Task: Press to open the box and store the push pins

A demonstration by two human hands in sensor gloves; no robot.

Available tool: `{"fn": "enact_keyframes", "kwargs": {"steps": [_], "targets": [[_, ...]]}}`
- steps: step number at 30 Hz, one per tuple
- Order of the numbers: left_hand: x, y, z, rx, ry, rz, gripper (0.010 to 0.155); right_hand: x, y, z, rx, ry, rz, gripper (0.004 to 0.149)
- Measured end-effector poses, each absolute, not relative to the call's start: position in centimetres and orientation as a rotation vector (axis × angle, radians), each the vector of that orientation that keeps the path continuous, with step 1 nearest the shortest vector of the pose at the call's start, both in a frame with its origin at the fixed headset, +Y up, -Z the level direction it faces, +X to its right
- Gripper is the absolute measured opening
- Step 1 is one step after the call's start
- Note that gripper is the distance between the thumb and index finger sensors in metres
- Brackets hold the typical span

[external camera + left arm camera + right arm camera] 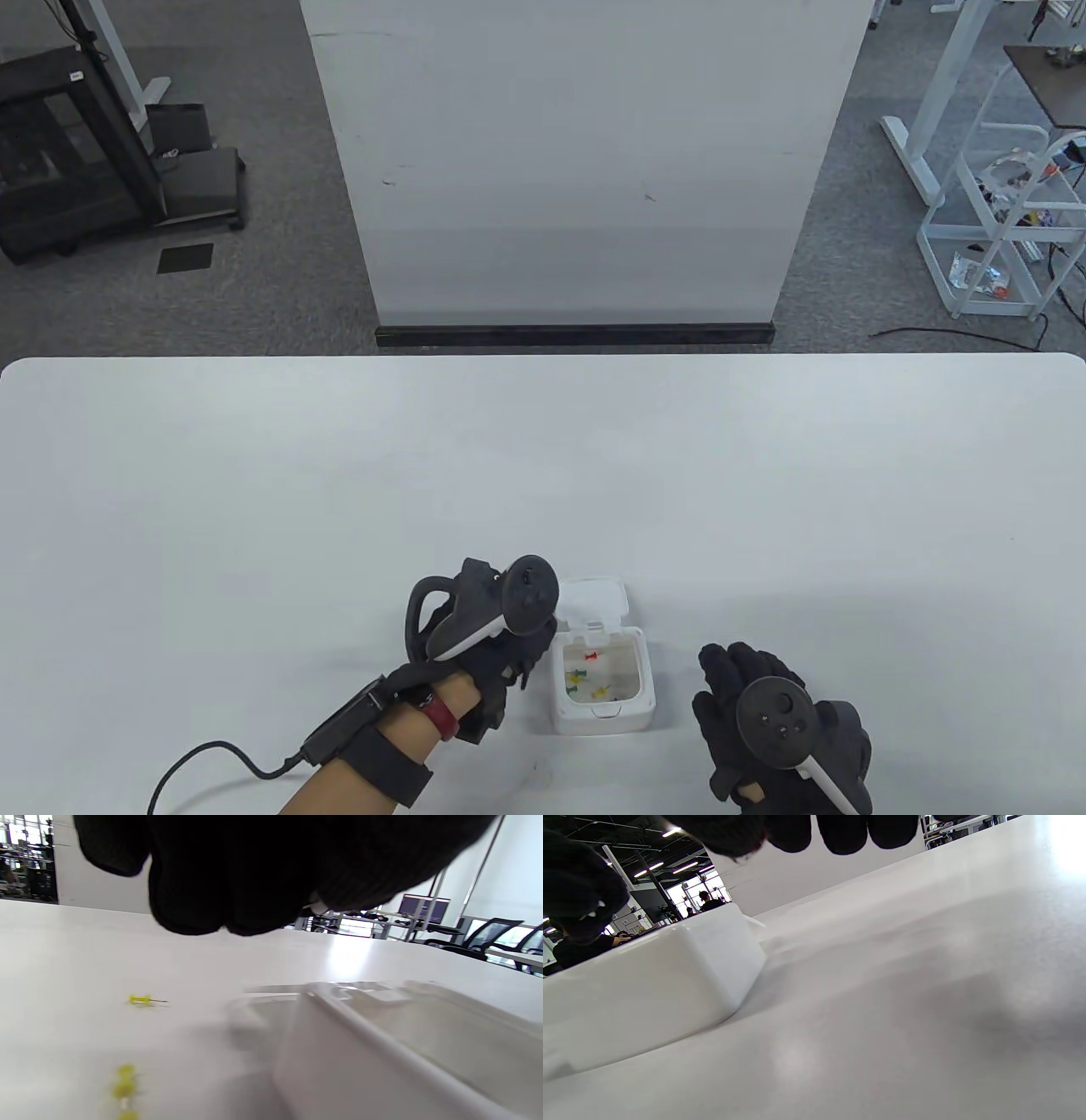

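The white box (601, 679) is sitting lid-open between the hands, several push pins inside. The left hand (488, 649), curled with contents hidden, is hovering nearest two loose yellow pins (142, 1000) at its side; the right hand (768, 730) is resting flat, empty.
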State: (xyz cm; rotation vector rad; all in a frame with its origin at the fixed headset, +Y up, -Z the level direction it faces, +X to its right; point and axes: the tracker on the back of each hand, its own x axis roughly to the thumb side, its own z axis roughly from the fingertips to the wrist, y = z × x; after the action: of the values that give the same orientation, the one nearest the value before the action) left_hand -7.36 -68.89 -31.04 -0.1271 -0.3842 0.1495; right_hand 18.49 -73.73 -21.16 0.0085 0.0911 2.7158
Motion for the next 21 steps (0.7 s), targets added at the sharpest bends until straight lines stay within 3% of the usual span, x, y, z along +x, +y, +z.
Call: {"fn": "enact_keyframes", "kwargs": {"steps": [10,21], "targets": [[-2.4,-69.2,-28.7,-0.148,-0.519,0.076,0.042,18.6,-73.7,-21.1,0.013,0.084,2.707,0.058],[-2.7,-69.4,-29.1,-0.118,-0.508,0.123,0.039,18.6,-73.7,-21.1,0.016,0.084,2.699,0.058]]}}
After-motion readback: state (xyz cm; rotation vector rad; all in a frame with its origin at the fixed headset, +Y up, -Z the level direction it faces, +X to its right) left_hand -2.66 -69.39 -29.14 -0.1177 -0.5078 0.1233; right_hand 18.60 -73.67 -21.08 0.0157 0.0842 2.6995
